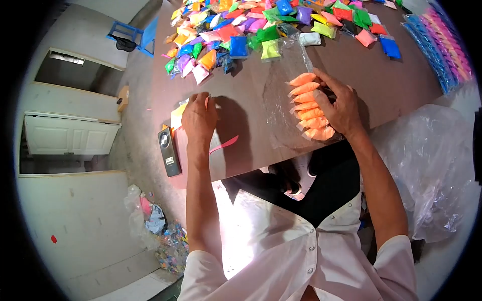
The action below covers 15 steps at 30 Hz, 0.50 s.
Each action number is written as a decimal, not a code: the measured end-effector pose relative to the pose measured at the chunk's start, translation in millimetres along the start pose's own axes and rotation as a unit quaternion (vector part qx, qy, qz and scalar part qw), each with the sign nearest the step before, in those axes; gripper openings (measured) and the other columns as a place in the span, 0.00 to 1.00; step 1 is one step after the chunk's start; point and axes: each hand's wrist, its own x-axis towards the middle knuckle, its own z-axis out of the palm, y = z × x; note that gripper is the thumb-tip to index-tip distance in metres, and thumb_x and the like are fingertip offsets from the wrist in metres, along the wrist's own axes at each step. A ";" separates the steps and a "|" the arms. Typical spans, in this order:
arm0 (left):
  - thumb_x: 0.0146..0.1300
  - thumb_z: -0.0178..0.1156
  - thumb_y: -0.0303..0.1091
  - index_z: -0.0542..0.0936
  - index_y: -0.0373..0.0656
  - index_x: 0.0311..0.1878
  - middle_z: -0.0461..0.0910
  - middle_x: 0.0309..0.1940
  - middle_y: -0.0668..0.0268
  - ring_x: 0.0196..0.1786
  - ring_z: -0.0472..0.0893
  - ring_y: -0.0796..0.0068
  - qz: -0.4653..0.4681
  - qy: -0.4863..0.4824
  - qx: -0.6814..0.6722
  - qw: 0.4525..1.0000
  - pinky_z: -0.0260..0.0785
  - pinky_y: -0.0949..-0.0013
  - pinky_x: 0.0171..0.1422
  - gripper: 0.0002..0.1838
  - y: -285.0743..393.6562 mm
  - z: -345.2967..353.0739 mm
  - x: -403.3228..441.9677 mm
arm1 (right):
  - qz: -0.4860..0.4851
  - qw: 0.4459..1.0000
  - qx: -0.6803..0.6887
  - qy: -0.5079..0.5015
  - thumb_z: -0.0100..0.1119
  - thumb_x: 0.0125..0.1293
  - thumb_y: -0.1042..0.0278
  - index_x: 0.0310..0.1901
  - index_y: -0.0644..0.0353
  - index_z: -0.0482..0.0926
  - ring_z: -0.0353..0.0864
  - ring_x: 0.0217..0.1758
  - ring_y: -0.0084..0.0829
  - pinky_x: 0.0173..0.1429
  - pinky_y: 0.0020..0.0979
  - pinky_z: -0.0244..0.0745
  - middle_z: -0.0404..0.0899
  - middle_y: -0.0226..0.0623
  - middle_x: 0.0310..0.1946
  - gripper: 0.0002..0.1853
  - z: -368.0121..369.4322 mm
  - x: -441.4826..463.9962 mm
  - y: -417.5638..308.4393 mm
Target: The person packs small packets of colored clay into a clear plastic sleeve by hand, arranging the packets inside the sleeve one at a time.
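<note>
Near the table's front edge, my right hand (342,104) curls around a row of several orange packets (308,106), its thumb and fingers pressed against their side. A clear plastic bag (278,108) lies beside and partly around the row. On the left, my left hand (200,118) is closed with its fingers bent down; a bit of orange shows at the fingertips, but what it holds is hidden. Next to that hand is a yellow piece (177,116), partly covered. A pink plastic strip (224,144) lies close to my left wrist.
Many coloured packets (239,46) are heaped along the far side of the brown table (241,165). A black box (169,152) sits at the left edge. Blue and pink bundles (437,47) lie far right, above a large clear plastic sheet (427,165). Scrap wrappers (173,246) are on the floor.
</note>
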 end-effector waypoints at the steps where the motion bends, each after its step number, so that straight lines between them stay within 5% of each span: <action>1: 0.72 0.65 0.37 0.88 0.42 0.48 0.88 0.49 0.54 0.50 0.87 0.46 0.003 -0.012 0.025 1.000 0.81 0.51 0.55 0.10 -7.0 -0.9 -3.7 | -0.001 1.000 0.000 0.001 0.65 0.69 0.63 0.64 0.61 0.83 0.91 0.45 0.43 0.56 0.42 0.83 0.90 0.46 0.47 0.23 -0.1 0.6 0.6; 6: 0.71 0.65 0.34 0.88 0.41 0.46 0.88 0.45 0.51 0.47 0.87 0.45 0.104 -0.003 0.026 0.994 0.80 0.49 0.53 0.08 0.5 4.0 -24.6 | -0.002 1.000 0.002 0.007 0.65 0.69 0.63 0.64 0.61 0.83 0.91 0.45 0.43 0.56 0.41 0.84 0.90 0.46 0.47 0.23 0.0 0.0 2.0; 9: 0.67 0.65 0.26 0.87 0.34 0.49 0.88 0.46 0.49 0.46 0.89 0.48 0.009 -0.093 -0.172 0.981 0.83 0.56 0.53 0.10 33.1 -19.9 -33.7 | 0.009 1.000 0.002 0.003 0.65 0.69 0.64 0.63 0.61 0.84 0.91 0.44 0.43 0.55 0.42 0.84 0.90 0.46 0.46 0.23 0.0 0.3 0.8; 15: 0.65 0.63 0.25 0.87 0.35 0.55 0.88 0.53 0.48 0.49 0.89 0.48 -0.015 -0.114 -0.119 0.986 0.83 0.57 0.54 0.16 7.7 -22.1 -24.8 | 0.016 1.000 0.019 0.005 0.66 0.68 0.66 0.62 0.61 0.84 0.92 0.42 0.43 0.51 0.40 0.85 0.90 0.47 0.43 0.22 -0.8 2.2 -4.2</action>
